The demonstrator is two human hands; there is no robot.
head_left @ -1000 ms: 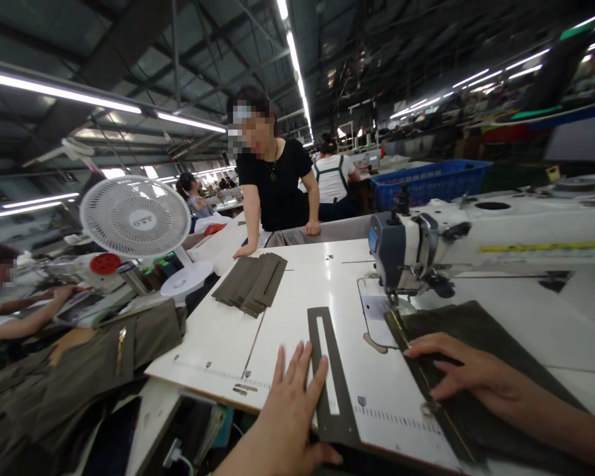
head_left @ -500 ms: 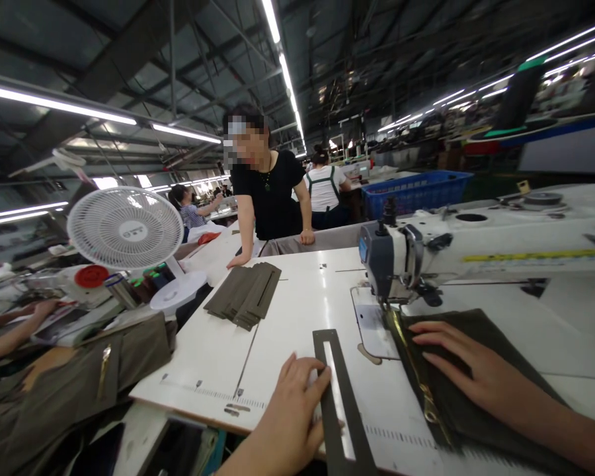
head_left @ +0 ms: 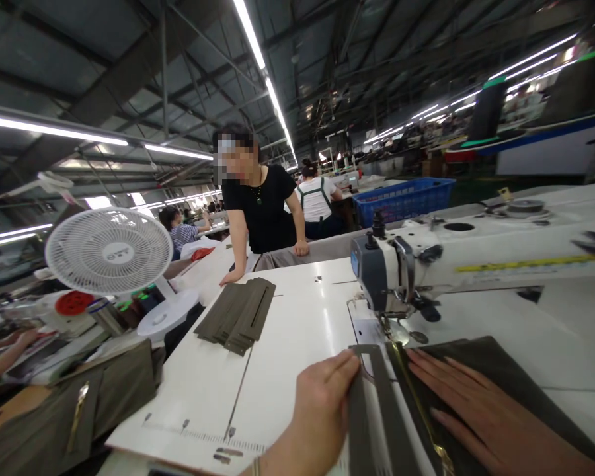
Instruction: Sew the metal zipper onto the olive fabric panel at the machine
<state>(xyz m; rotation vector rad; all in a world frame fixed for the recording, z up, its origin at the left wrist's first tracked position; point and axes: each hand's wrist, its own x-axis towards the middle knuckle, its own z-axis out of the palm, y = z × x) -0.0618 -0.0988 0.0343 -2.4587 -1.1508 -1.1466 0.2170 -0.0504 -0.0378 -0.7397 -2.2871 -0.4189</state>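
My left hand pinches the edge of a dark olive fabric strip with a long slot cut in it, near its top end. Beside that strip, on its right, lies a gold zipper on a darker olive fabric panel. My right hand rests flat on the panel with its fingers stretched out, next to the zipper. The upper end of the zipper is at the needle area of the sewing machine.
A stack of olive pieces lies on the white table. Across the table, a person in black leans on its edge. A white fan stands left, above olive fabric with a zipper. Behind is a blue crate.
My left hand has moved right and up with the slotted strip, bringing it beside the zipper. Its fingers now pinch nearer the strip's top. The camera view has shifted slightly.
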